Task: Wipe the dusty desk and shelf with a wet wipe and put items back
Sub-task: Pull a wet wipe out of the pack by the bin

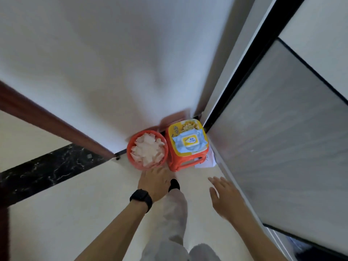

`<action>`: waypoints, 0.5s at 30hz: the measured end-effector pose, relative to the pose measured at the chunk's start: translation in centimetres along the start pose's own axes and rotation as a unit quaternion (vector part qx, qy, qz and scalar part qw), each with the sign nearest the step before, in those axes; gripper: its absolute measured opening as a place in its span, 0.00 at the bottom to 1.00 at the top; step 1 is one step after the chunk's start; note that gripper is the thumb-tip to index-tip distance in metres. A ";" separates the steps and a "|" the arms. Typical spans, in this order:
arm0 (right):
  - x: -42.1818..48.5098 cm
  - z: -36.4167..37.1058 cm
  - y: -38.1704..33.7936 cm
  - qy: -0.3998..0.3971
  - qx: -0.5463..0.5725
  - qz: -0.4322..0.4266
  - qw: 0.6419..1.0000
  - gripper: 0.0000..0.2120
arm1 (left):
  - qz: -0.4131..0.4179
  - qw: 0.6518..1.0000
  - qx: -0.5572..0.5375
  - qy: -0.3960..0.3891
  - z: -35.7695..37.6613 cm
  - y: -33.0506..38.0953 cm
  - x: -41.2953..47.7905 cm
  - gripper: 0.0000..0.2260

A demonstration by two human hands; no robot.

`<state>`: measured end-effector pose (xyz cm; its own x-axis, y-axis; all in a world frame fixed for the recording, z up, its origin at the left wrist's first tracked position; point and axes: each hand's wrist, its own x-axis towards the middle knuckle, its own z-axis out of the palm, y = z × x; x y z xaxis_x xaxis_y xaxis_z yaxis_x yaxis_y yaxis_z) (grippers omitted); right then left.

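Observation:
A pack of wet wipes [188, 141], pale blue with a yellow lid, lies on top of an orange plastic stool [185, 162] in the corner of the room. Beside it on the left stands an orange bin [131, 157] full of crumpled white wipes [147, 150]. My left hand [153, 182], with a black watch on the wrist, hangs just in front of the bin, fingers pointing down toward it, nothing visibly held. My right hand [224, 196] is spread open, empty, in front of the stool and to its right.
A white wall [113, 63] rises behind the bin and stool. A frosted glass door with a black frame [282, 138] runs along the right. A dark red door frame [47, 117] and a black marble floor strip [47, 166] lie left. A white paper [208, 162] sits beside the stool.

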<state>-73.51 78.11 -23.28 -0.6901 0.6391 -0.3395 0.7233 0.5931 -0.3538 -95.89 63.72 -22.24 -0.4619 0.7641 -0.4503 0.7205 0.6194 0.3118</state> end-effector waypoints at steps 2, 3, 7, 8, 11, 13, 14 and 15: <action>4.6 0.5 0.5 -0.003 -0.004 0.014 1.000 0.23 | 0.002 0.999 0.016 -0.037 0.0 0.0 5.3 0.17; 6.9 0.7 0.5 -0.019 0.002 0.026 0.999 0.23 | -0.002 0.998 0.017 -0.056 0.4 -0.2 7.9 0.18; 15.3 3.3 2.5 -0.060 -0.007 0.026 0.998 0.25 | 0.010 0.994 0.037 -0.101 2.7 -1.0 17.1 0.24; 17.3 4.4 3.3 -0.048 -0.009 0.023 0.999 0.28 | 0.009 0.994 0.037 -0.102 3.5 -1.1 19.3 0.25; 23.3 8.6 5.6 -0.065 0.016 0.025 0.997 0.31 | 0.034 0.994 0.016 -0.098 6.7 -1.6 25.6 0.21; 26.3 12.4 7.2 -0.074 0.002 0.019 0.997 0.28 | 0.054 0.995 0.002 -0.087 9.4 -1.9 29.0 0.20; 27.7 14.4 7.9 -0.091 -0.012 0.009 0.996 0.28 | 0.060 0.995 -0.002 -0.075 10.8 -2.0 30.5 0.20; 29.0 16.4 8.6 -0.115 -0.028 0.006 0.993 0.28 | 0.067 0.996 -0.007 -0.063 12.1 -2.1 32.0 0.20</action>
<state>-87.69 93.68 -50.46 -0.6647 0.5211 -0.5354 0.7268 0.6169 -0.3020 -105.87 84.68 -47.45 -0.2930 0.8123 -0.5044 0.7640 0.5161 0.3873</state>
